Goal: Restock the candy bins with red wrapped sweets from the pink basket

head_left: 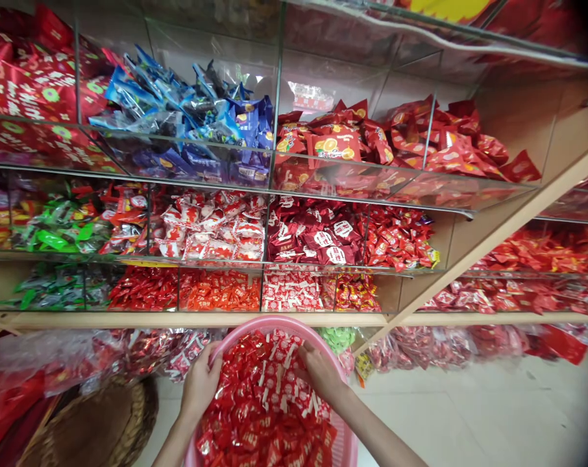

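Note:
A pink plastic basket [269, 322] full of wrapped candies is low in the middle of the head view, in front of the shelves. My left hand [201, 383] is closed on its left rim, thumb toward the inside. My right hand [319, 373] reaches over the right rim, its fingers curled down into the candies; the fingertips are hidden. White-and-red wrapped candies [281, 370] lie at the back right of the basket, beside and under that hand. Shiny red wrapped candies [255, 431] fill the left and front.
Glass-fronted shelves [201, 185] rise ahead, holding red, blue, green and white packets in compartments. Clear bags of candies [415, 347] line the floor beneath. A brown woven basket [94, 421] stands at lower left. Pale floor tiles [469, 408] extend to the right.

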Demonstrator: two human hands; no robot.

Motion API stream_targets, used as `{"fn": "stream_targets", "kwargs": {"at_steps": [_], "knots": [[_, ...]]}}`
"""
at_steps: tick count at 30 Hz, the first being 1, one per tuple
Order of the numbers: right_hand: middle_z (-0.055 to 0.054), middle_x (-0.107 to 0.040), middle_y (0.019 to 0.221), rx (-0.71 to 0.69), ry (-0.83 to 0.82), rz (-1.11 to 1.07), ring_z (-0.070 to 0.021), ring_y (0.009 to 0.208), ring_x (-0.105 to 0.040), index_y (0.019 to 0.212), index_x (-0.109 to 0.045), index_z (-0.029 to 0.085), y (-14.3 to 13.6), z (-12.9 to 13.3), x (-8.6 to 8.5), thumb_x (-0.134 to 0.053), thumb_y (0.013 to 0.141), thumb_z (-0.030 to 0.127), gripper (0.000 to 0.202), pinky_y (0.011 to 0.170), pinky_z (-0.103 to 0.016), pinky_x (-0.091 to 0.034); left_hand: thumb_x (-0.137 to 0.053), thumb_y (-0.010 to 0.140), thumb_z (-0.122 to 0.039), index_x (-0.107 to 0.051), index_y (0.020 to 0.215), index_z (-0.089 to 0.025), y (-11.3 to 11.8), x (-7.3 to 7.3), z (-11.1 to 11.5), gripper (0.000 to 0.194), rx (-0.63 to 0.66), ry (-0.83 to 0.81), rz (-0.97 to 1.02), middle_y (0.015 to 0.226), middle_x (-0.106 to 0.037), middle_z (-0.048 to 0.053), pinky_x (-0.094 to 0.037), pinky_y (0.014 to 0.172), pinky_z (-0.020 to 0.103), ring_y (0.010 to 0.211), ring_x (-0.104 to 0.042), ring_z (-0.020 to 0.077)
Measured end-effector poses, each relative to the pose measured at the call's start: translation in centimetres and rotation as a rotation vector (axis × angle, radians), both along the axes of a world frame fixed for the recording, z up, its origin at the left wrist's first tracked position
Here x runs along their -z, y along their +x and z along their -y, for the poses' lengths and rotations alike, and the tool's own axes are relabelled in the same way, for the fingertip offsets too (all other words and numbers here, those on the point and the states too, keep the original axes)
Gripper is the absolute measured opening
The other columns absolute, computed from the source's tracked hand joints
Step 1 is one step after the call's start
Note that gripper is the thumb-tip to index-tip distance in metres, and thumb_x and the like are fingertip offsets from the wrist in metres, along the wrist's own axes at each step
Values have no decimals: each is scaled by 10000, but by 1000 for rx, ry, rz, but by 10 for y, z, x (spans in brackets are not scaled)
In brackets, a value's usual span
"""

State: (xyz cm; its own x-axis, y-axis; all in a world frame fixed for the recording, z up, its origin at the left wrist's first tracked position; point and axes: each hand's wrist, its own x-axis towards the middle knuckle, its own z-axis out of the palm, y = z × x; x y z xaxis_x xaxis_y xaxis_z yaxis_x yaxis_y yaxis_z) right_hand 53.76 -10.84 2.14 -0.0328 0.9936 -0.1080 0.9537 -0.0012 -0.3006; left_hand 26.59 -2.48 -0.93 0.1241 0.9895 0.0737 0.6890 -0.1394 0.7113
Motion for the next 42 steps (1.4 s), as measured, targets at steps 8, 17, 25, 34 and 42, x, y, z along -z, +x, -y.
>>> {"fn": "stream_targets", "kwargs": {"at_steps": [8,17,25,34,42], "knots": [[-54,-527,883,-15,82,-132,-160,790,-502,773,-464,182,14,8,-13,-465,748,106,80,669,-260,-376,-369,803,-395,-511,1049,-219,0,-3,1,335,4,0,-14,919,-671,31,-458,588,230,621,-617,138],[55,-439,622,42,-41,-446,-82,575,-359,679,-433,180,28,21,-23,-532,702,211,107,521,-204,-267,-375,804,-392,-504,1048,-210,2,-4,0,330,-1,-34,3,984,-654,40,-460,630,239,622,-605,130],[48,-389,542,17,-65,-533,-81,525,-342,576,-369,179,19,24,-3,-396,775,205,203,484,-208,-242,-380,797,-400,-503,1060,-210,2,-5,1,347,-8,-45,1,948,-667,30,-453,554,221,562,-597,121],[-34,-549,746,111,202,-300,-138,660,-493,745,-496,173,29,6,-25,-419,794,202,96,594,-243,-353,-389,789,-398,-518,1051,-198,-2,3,-3,354,-7,-6,-10,965,-666,43,-470,674,238,734,-629,146],[-80,-558,958,-128,140,142,-143,810,-543,890,-523,174,65,-94,-65,-362,800,48,223,662,-234,-393,-402,777,-374,-527,1037,-202,-2,3,-4,335,-15,-5,-21,929,-678,30,-469,607,220,638,-621,130]]}}
